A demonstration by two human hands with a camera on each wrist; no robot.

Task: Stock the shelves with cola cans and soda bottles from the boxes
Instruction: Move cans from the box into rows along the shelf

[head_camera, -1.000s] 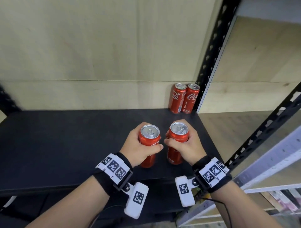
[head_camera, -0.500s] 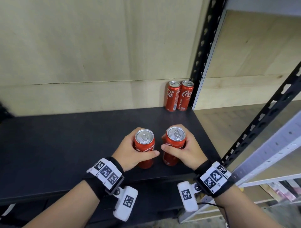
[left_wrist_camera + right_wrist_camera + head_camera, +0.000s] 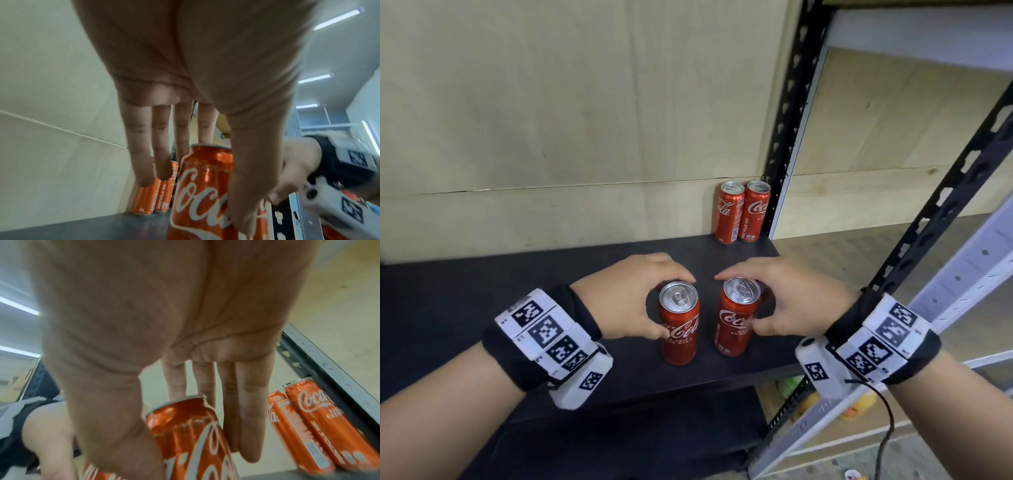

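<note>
We see two cola cans standing upright near the front edge of the black shelf (image 3: 482, 308). Our left hand (image 3: 626, 294) arches around the left can (image 3: 679, 322), its fingers (image 3: 160, 146) straight and spread behind the can and the thumb at its front; we cannot tell whether they touch it. Our right hand (image 3: 787, 301) is cupped the same way around the right can (image 3: 738, 315), fingers (image 3: 246, 418) extended behind it. Two more cans (image 3: 741, 212) stand together at the shelf's back right corner, beside the black upright post (image 3: 791, 120).
</note>
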